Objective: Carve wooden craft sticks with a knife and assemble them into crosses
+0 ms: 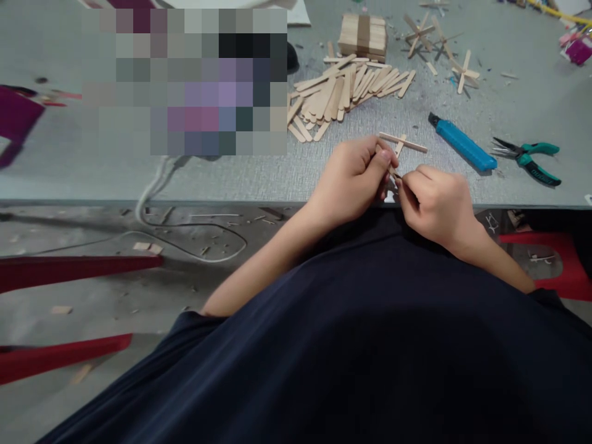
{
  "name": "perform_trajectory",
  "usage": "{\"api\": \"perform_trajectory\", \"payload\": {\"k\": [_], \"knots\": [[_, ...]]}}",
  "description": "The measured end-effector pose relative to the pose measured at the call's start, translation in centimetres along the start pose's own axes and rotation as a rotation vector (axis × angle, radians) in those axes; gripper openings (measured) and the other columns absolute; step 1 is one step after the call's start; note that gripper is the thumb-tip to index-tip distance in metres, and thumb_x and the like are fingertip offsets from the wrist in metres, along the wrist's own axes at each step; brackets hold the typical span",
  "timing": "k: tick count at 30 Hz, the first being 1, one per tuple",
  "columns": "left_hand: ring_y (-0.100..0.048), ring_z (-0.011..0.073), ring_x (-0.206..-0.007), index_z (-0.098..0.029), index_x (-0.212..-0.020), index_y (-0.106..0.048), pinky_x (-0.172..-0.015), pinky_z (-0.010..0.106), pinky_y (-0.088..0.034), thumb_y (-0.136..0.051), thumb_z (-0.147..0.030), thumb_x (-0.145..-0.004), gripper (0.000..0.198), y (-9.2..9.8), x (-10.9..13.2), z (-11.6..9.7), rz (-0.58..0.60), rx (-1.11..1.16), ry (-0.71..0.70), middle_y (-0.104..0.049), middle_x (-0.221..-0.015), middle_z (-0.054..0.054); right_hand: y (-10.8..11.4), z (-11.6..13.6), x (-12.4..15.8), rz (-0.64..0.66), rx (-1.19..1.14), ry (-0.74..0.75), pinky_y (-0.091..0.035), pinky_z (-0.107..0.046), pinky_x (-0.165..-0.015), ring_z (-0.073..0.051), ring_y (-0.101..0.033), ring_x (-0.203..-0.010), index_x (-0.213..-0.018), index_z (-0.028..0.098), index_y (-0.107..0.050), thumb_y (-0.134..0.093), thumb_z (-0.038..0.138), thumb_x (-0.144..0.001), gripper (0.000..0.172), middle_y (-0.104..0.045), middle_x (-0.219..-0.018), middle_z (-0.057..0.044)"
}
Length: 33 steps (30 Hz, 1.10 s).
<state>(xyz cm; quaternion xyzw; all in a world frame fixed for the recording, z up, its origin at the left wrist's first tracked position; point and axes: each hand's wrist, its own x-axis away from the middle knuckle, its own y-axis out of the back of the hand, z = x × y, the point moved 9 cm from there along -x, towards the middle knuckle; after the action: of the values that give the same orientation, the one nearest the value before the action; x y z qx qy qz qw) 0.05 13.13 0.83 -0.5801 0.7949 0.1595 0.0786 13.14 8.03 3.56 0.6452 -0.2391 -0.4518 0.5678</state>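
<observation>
My left hand (358,176) is closed around a narrow wooden craft stick (393,172), mostly hidden by the fingers. Close beside it, my right hand (437,203) pinches the near end of the same stick, fingers curled in. Both hands are at the table's front edge, just above my lap. Right beyond the fingertips lie crossed craft sticks (416,145) on the table. To their right rest a blue utility knife (466,145) and long-nose pliers (527,159) with green and black handles, jaws apart.
A loose heap of craft sticks (345,89) lies behind my hands, with a banded bundle (363,36) behind it. Several star-shaped stick pieces (465,73) stand at the back right. A cable (143,200) hangs over the table edge at left. Red stool parts (78,271) are below.
</observation>
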Motion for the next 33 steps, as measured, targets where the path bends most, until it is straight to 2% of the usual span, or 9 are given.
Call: {"api": "perform_trajectory", "payload": {"k": [16, 28, 33], "knots": [[-0.062, 0.0149, -0.052, -0.027, -0.095, -0.071, -0.054, 0.029, -0.048, -0.07, -0.04, -0.12, 0.028, 0.09, -0.26, -0.4, -0.02, -0.045, -0.006, -0.062, -0.058, -0.005, 0.14, 0.17, -0.19, 0.003, 0.038, 0.001, -0.024, -0.041, -0.069, -0.024, -0.052, -0.072, -0.095, 0.014, -0.084, -0.044, 0.022, -0.117, 0.046, -0.074, -0.087, -0.014], [-0.06, 0.014, -0.051, -0.025, -0.094, -0.07, -0.054, 0.029, -0.046, -0.066, -0.027, -0.118, 0.024, 0.07, -0.14, -0.38, -0.021, -0.042, 0.02, -0.063, -0.058, -0.005, 0.21, -0.13, -0.06, -0.023, 0.005, 0.014, -0.027, -0.04, -0.069, -0.023, -0.053, -0.073, -0.093, 0.017, -0.082, -0.045, 0.022, -0.118, 0.045, -0.072, -0.086, -0.011], [-0.06, 0.0139, -0.051, -0.025, -0.095, -0.071, -0.054, 0.029, -0.046, -0.068, -0.034, -0.119, 0.026, 0.12, -0.21, -0.07, -0.02, -0.037, 0.016, -0.064, -0.059, -0.004, 0.21, 0.02, -0.11, -0.006, 0.013, 0.01, -0.028, -0.04, -0.069, -0.023, -0.052, -0.073, -0.093, 0.017, -0.082, -0.044, 0.022, -0.118, 0.046, -0.071, -0.085, -0.012]]}}
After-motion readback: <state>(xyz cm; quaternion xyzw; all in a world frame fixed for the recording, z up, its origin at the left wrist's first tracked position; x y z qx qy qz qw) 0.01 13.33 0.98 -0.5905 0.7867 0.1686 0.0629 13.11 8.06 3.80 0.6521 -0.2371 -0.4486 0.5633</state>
